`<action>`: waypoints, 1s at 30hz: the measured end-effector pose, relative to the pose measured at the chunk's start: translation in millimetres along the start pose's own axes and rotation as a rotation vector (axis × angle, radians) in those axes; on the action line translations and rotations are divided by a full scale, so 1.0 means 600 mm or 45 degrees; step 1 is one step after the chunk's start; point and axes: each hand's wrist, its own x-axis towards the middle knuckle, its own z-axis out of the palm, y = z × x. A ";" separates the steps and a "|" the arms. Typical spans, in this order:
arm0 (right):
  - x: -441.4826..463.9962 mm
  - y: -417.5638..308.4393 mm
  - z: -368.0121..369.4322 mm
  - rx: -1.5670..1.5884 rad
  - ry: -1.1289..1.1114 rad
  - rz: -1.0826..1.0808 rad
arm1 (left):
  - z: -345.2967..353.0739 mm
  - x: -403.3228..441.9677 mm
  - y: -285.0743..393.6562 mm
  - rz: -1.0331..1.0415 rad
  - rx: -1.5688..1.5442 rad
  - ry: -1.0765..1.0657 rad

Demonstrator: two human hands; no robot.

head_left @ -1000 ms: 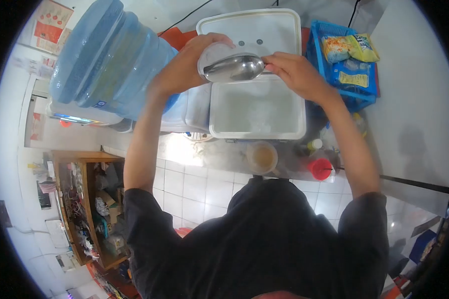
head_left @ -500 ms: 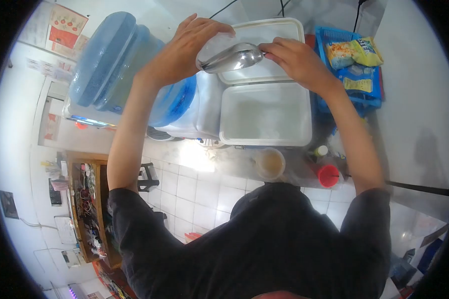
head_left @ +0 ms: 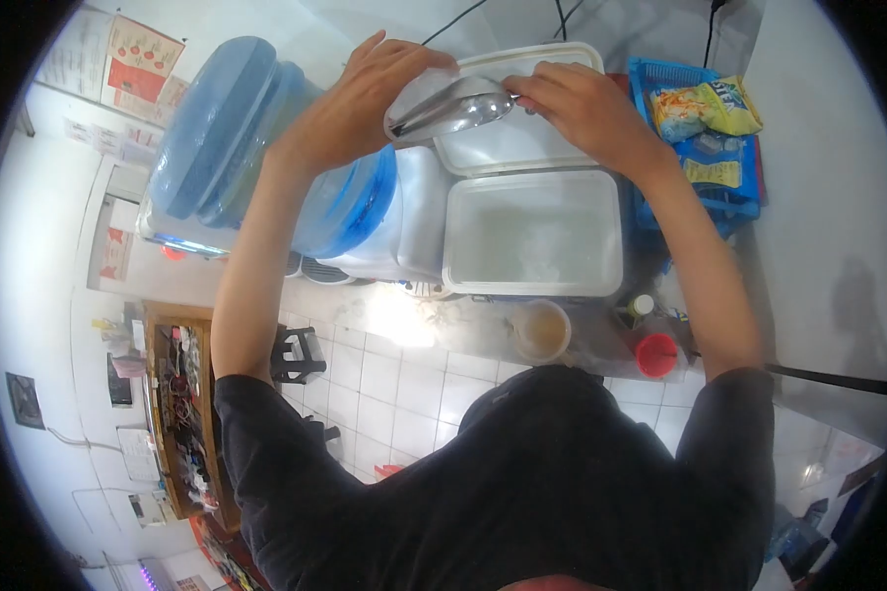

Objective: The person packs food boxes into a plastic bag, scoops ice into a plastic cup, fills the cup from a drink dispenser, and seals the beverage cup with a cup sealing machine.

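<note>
Holding a metal scoop by its handle, the right hand points it toward what looks like a clear cup, which the left hand grips. From where I stand, the two hands are apart, each closed on its own thing, with the scoop bridging the gap above the raised lid of a white bin. The step in hand looks like tipping the scoop into the cup; I cannot tell whether the scoop carries anything, nor whether its tip is inside the rim. The next move, I'd judge, calls for a steady cup and a steeper scoop. Nearer the person, a drink stands beside the open bin.
</note>
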 end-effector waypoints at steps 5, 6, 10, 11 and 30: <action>0.003 0.002 0.003 -0.074 0.005 -0.042 | 0.001 0.001 -0.002 0.001 0.056 0.002; 0.005 0.002 0.003 -0.081 0.029 -0.045 | 0.004 0.001 -0.004 0.012 0.072 0.021; 0.005 0.007 0.007 -0.073 0.011 -0.027 | 0.006 0.002 -0.008 0.027 0.083 0.061; 0.005 0.007 0.008 -0.076 0.018 -0.021 | 0.006 0.002 -0.008 0.025 0.083 0.062; 0.003 0.006 0.001 -0.140 -0.072 -0.043 | 0.022 -0.007 -0.013 -0.053 0.020 -0.029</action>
